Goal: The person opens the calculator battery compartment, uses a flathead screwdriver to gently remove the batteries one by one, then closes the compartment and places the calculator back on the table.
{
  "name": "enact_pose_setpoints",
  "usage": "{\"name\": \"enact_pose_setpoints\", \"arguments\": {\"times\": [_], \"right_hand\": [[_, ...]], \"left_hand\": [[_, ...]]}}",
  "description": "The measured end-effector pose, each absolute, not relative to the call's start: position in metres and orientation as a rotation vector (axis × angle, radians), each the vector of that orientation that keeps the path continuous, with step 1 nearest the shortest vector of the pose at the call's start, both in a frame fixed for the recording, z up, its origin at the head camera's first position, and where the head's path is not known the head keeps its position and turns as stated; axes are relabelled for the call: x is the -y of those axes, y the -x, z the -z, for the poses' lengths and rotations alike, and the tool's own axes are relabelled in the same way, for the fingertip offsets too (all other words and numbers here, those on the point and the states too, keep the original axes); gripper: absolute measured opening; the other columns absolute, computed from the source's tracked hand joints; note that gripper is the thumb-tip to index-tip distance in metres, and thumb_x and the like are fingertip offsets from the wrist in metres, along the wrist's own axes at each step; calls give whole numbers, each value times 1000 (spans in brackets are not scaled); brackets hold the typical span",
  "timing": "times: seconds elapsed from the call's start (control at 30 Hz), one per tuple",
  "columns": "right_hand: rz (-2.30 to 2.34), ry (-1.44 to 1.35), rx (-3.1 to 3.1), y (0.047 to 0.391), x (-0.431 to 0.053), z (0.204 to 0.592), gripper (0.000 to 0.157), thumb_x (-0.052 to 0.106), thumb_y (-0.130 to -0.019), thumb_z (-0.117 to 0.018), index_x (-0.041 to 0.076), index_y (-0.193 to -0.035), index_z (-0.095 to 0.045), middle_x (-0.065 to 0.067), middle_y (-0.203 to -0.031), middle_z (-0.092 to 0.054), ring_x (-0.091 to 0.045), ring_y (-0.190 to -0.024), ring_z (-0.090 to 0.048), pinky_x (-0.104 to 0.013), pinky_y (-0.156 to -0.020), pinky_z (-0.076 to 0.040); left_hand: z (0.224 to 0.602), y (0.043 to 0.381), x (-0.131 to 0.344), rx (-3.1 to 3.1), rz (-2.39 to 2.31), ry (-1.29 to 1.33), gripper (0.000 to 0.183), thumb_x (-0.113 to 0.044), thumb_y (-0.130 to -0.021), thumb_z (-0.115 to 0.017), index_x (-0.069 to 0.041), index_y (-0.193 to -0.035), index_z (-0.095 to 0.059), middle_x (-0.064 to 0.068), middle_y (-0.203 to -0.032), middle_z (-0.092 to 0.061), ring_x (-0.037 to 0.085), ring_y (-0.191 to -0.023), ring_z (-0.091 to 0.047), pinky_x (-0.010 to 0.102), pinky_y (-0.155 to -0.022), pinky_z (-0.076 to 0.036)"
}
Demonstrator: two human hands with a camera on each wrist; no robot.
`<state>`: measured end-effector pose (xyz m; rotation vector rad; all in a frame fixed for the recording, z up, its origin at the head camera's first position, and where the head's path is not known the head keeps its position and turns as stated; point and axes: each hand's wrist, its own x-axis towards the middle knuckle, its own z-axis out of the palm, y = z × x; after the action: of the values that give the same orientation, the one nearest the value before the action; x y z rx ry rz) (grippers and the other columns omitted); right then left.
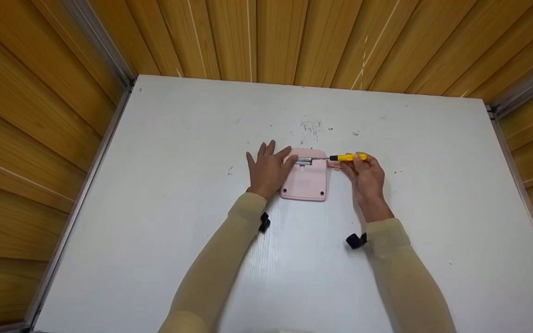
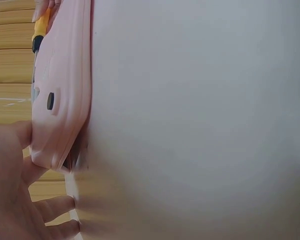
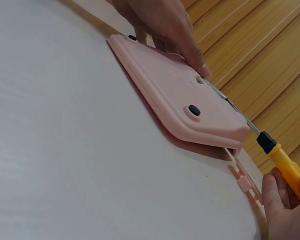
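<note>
Pink unit [image 1: 304, 185] lies feet [image 1: 322, 193] up on the table [image 1: 178, 162], nearer the far edge than the near. The battery [image 1: 303, 161] has its long axis running left to right, roughly parallel to that edge. The right hand [image 1: 369, 180] grips the screwdriver [image 1: 343, 157], shaft pointing left along this axis. The left hand [image 1: 269, 172], fingers spread, is nearer, thumb at the battery's left end.
</note>
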<state>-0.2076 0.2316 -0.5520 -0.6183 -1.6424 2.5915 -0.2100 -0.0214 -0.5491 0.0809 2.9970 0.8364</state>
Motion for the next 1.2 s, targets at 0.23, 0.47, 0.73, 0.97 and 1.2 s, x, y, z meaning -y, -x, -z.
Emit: {"name": "enact_pose_setpoints", "arguments": {"times": [0.23, 0.47, 0.73, 0.97, 1.2], "right_hand": [[-2627, 661, 1596, 207, -232, 550, 40, 8, -111, -52, -3, -149, -41, -15, -132, -55, -24, -120, -64, -32, -105, -52], [-2685, 711, 1536, 206, -233, 552, 42, 8, -110, -53, -3, -149, -42, -15, -131, -56, -23, -117, -66, -33, -103, -53], [-2715, 720, 1489, 205, -233, 551, 42, 8, -111, -52, -2, -150, -41, -16, -134, -55, -24, -119, -65, -34, -103, -53], [-2652, 607, 1582, 204, -233, 547, 38, 10, -110, -55, -3, -144, -43, -16, -133, -54, -24, -119, -65, -33, -105, -52], [-2532, 532, 1712, 203, -232, 539, 39, 11, -110, -58, -3, -144, -44, -14, -136, -54, -25, -122, -64, -32, -105, -52]], "left_hand": [[548, 209, 21, -2995, -868, -83, 56, -60, -109, -45, -29, -153, -61, 12, -168, -40, 36, -159, -26, 71, -123, -8], [550, 209, 21, -2991, -869, -79, 57, -61, -109, -45, -29, -154, -60, 11, -168, -39, 35, -159, -25, 70, -124, -7], [550, 208, 23, -2985, -872, -89, 57, -61, -109, -44, -30, -154, -60, 11, -169, -38, 35, -159, -24, 70, -124, -7], [550, 209, 24, -2984, -877, -97, 57, -62, -108, -45, -30, -153, -60, 12, -168, -39, 36, -159, -25, 71, -123, -8], [550, 209, 24, -2990, -869, -92, 57, -62, -108, -46, -31, -153, -61, 12, -168, -40, 35, -159, -26, 71, -123, -8]]}}
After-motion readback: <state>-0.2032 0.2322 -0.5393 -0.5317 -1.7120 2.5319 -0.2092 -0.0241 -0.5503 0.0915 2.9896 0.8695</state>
